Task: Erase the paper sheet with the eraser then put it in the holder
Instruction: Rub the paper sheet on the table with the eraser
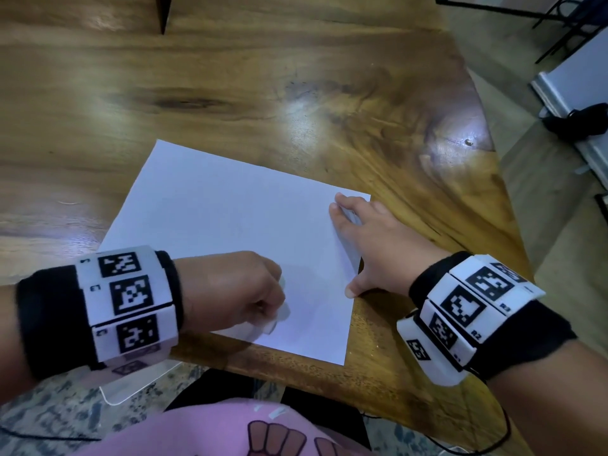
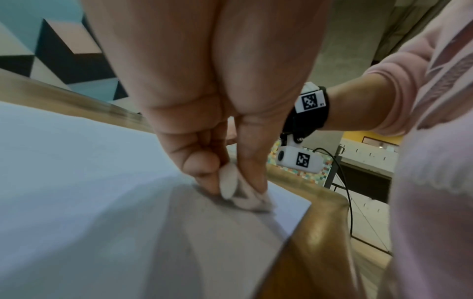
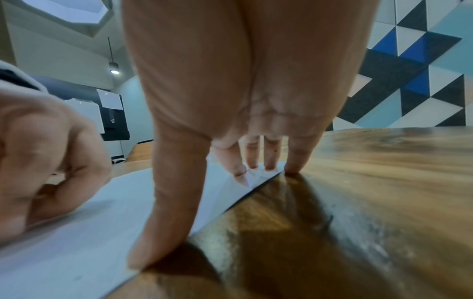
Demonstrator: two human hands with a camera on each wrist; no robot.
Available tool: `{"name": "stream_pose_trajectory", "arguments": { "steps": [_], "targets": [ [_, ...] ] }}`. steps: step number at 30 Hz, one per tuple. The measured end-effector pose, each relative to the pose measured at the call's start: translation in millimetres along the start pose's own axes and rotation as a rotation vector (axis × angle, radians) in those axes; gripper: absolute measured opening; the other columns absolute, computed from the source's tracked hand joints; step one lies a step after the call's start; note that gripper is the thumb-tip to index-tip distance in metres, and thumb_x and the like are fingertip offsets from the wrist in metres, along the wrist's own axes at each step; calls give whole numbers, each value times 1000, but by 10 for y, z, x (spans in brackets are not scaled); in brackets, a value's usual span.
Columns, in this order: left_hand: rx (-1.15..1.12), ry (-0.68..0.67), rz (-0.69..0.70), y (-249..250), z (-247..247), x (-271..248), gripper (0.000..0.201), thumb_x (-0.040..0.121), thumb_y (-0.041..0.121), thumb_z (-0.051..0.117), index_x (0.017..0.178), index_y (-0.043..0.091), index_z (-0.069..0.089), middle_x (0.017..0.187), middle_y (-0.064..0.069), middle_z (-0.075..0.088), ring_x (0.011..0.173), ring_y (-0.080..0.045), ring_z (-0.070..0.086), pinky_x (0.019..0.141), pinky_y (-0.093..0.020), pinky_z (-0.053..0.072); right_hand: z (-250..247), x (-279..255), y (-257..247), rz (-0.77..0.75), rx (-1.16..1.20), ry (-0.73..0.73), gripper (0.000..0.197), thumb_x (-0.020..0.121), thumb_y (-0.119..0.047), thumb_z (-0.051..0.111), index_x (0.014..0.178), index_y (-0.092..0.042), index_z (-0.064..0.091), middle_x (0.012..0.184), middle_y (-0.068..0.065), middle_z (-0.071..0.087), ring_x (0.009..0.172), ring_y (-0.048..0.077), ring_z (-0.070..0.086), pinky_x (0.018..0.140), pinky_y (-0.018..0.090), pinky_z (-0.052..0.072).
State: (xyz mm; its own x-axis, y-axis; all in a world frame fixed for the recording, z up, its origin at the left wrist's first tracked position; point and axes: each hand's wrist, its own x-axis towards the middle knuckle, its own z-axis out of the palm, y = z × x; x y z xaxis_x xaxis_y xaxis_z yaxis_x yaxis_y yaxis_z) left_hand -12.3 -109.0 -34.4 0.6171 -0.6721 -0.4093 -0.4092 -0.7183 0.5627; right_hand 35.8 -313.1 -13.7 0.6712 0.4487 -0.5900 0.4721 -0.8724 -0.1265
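Note:
A white paper sheet (image 1: 227,225) lies on the wooden table (image 1: 230,77), near its front edge. My left hand (image 1: 243,291) pinches a small white eraser (image 1: 279,315) and presses it onto the sheet's near part; the left wrist view shows the eraser (image 2: 243,194) between thumb and fingers, blurred. My right hand (image 1: 371,238) lies flat with straight, spread fingers on the sheet's right edge, pinning it down. In the right wrist view its fingertips (image 3: 256,163) and thumb press the paper (image 3: 64,232) along that edge. No holder is in view.
The table's front edge (image 1: 296,373) runs just below the sheet, its right edge slants away at the right. A dark slot (image 1: 163,14) cuts the tabletop at the far left. A black bag (image 1: 579,121) lies on the floor at the right.

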Motion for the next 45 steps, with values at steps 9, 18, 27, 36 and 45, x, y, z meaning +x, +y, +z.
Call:
{"name": "stream_pose_trajectory", "arguments": {
  "steps": [9, 18, 27, 36, 45],
  "targets": [
    [24, 118, 142, 110, 28, 268, 10, 83, 21, 59, 80, 17, 68, 78, 7, 48, 71, -10, 49, 63, -13, 33, 15, -1, 10, -3, 43, 6, 119, 69, -38, 79, 150, -15, -6, 156, -5, -14, 142, 19, 0, 115, 27, 17],
    [48, 331, -132, -36, -478, 575, 16, 77, 22, 66, 91, 15, 69, 79, -2, 59, 78, -20, 55, 58, -17, 32, 54, 25, 62, -1, 139, 65, 126, 60, -35, 85, 150, -20, -1, 156, -13, -5, 140, 16, 8, 115, 26, 16],
    [46, 208, 10, 262, -95, 623, 13, 82, 17, 57, 84, 11, 68, 88, -9, 66, 74, -17, 50, 66, -21, 33, 62, 49, 73, -13, 110, 63, 127, 60, -36, 85, 151, -16, -2, 157, -7, -6, 140, 19, 8, 115, 24, 12],
    [87, 317, -87, 192, -314, 762, 14, 81, 16, 58, 92, 10, 65, 82, -5, 57, 76, -17, 46, 61, -19, 22, 55, 41, 57, -20, 78, 66, 124, 62, -38, 83, 151, -19, -1, 157, -7, -7, 139, 19, 9, 114, 27, 16],
    [43, 185, -12, 280, -296, 823, 13, 79, 15, 62, 90, 10, 68, 95, -6, 69, 82, -18, 56, 66, -21, 32, 54, 50, 59, -10, 104, 69, 112, 58, -37, 85, 148, -14, 22, 157, -9, -5, 137, 18, 12, 113, 23, 15]
  ]
}}
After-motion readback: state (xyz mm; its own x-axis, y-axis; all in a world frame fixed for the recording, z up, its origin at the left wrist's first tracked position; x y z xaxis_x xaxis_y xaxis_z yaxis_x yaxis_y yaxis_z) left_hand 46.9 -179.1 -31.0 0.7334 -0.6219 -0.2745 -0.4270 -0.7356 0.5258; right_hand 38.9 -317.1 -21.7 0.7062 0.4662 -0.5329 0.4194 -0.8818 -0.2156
